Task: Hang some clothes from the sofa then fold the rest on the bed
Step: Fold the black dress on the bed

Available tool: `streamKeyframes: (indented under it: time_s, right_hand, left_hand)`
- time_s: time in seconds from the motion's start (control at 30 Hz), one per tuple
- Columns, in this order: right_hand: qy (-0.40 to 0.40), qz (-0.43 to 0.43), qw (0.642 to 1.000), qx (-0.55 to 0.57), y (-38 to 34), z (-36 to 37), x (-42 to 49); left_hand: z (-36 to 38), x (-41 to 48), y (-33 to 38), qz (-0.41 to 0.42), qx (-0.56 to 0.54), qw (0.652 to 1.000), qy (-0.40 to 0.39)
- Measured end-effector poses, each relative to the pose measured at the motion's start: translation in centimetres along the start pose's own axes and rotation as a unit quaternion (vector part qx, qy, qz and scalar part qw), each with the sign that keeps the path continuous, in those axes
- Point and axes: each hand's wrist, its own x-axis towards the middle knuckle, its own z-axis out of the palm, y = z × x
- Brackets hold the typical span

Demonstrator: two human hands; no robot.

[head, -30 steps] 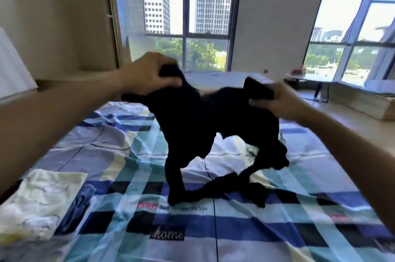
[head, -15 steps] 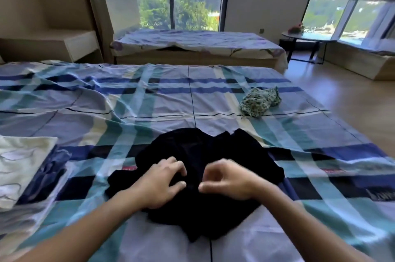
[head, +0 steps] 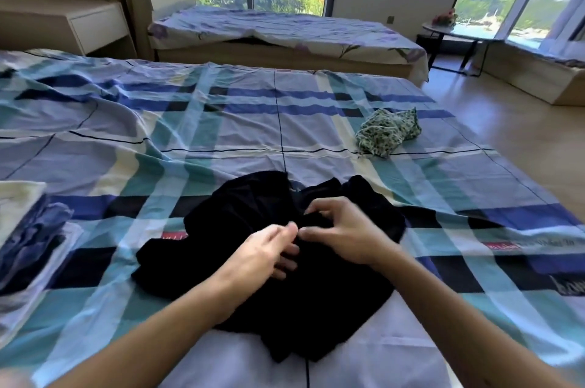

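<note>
A black garment (head: 253, 216) lies crumpled on the plaid bed cover (head: 221, 134) just in front of me. Both my hands meet over its middle. My left hand (head: 264, 253) has curled fingers, with thumb and forefinger pinching a bit of the black cloth. My right hand (head: 343, 234) sits right beside it, its fingers bent and gripping a fold of the same garment. A green floral garment (head: 387, 133) lies bunched up farther back on the right of the bed.
Folded pale and blue clothes (head: 30, 235) are stacked at the bed's left edge. Beyond the bed stands a low sofa bed with a lilac sheet (head: 285, 28), with a bedside shelf (head: 95, 23) at the left and a small round table (head: 456, 31) at the right. Wooden floor (head: 512, 134) runs along the right side.
A second ago both hands held the black garment up in the air. It now lies on the bed, and my hands have come together at its middle.
</note>
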Motion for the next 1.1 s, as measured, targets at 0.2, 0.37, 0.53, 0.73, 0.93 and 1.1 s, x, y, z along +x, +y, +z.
streamKeyframes:
  time_s: [0.2, 0.37, 0.53, 0.73, 0.93, 1.1]
  right_hand:
    - [-0.207, -0.005, 0.958, 0.197, -3.3, 2.1, -3.2]
    - [0.119, -0.106, 0.987, 0.004, -1.9, 0.5, -1.8]
    - [0.016, -0.222, 0.97, -0.096, -2.1, 1.4, -0.5]
    - [0.004, -0.255, 0.967, -0.014, -3.2, 1.8, 0.9]
    - [0.064, -0.191, 0.979, 0.013, -6.4, -3.7, 1.2]
    - [0.159, -0.191, 0.962, -0.113, -10.4, -10.9, 2.9]
  left_hand:
    - [-1.1, 0.3, 0.0, 0.033, -0.141, 0.985, 0.094]
    - [-1.6, -1.2, 2.0, 0.053, -0.154, 0.986, 0.04]
    - [-2.4, -3.7, 5.1, 0.105, -0.059, 0.985, -0.124]
    - [-6.2, -6.6, 10.5, 0.122, 0.138, 0.97, -0.16]
    - [-12.5, -6.0, 18.6, 0.172, 0.374, 0.911, -0.011]
    - [-15.4, -5.8, 24.3, 0.215, 0.482, 0.848, 0.044]
